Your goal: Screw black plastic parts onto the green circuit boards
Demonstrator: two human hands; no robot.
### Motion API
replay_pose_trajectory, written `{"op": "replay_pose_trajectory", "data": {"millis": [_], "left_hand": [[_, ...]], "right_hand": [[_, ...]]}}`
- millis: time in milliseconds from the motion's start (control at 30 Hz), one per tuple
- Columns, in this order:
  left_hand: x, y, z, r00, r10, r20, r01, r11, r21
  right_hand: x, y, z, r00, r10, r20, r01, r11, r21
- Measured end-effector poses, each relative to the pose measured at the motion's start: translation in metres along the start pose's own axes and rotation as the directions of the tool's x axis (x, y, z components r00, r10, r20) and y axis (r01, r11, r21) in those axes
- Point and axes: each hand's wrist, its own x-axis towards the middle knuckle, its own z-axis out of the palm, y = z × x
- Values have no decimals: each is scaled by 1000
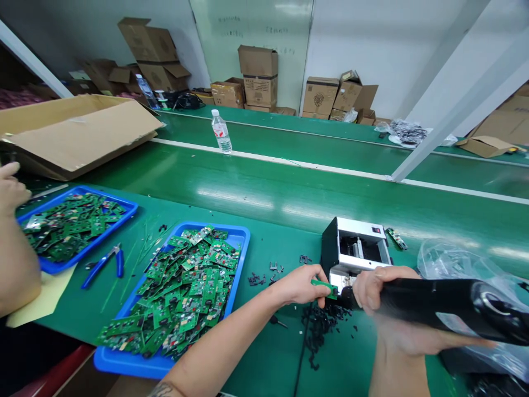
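My left hand pinches a small green circuit board by one end, at the front of a black and silver screw feeder. Wrapped in my right hand is a black electric screwdriver, lying almost level, its narrow nose close to the board. Whether the tip touches the board I cannot tell. Small black plastic parts are strewn on the table below the hands. To the left, a blue tray is heaped with green circuit boards.
At the left, another person's arm reaches past a second board-filled blue tray. Blue-handled pliers lie between the trays. A clear plastic bag sits at right. Behind stand a water bottle, a sloping post and cartons.
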Motion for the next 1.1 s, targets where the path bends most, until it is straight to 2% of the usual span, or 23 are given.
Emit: {"op": "replay_pose_trajectory", "data": {"millis": [100, 167, 267, 333, 400, 467, 533, 633, 700, 767, 900, 1000, 1100], "left_hand": [[-4, 0, -11, 995, -9, 95, 8, 1000, 8], [-7, -1, -21, 993, -15, 121, 11, 999, 37], [-9, -7, -36, 999, -3, 50, 1, 999, 43], [-11, -9, -43, 999, 27, -27, -27, 1000, 1], [-12, -8, -46, 995, 50, -89, -56, 997, -62], [-13, -6, -47, 990, 52, -134, -69, 990, -124], [-12, -7, -45, 984, 43, -171, -72, 983, -166], [-11, -13, -40, 982, 39, -185, -75, 979, -192], [-10, -20, -37, 984, 48, -171, -80, 979, -188], [-10, -25, -34, 989, 62, -133, -86, 980, -179], [-10, -29, -29, 995, 93, -22, -95, 968, -231], [-11, -30, -26, 995, 104, 9, -99, 968, -231], [-12, -29, -25, 995, 102, 21, -96, 977, -192]], "right_hand": [[-6, -10, -18, 987, 11, -163, -5, 999, 38], [-15, -16, -36, 968, 42, -248, -34, 999, 36], [-35, -20, -69, 913, 142, -383, -158, 987, -10], [-51, -16, -89, 844, 218, -490, -256, 967, -12], [-67, -7, -105, 748, 294, -595, -365, 931, 1], [-80, 5, -117, 635, 341, -693, -508, 860, -43], [-90, 19, -127, 549, 333, -767, -632, 765, -120], [-99, 35, -142, 480, 248, -841, -733, 640, -230], [-101, 40, -152, 450, 167, -877, -804, 504, -316], [-102, 42, -159, 446, 99, -890, -856, 338, -391], [-102, 41, -159, 503, 63, -862, -864, 76, -498], [-102, 37, -148, 562, 23, -827, -825, -55, -562], [-105, 28, -132, 641, -50, -766, -765, -126, -632]]}}
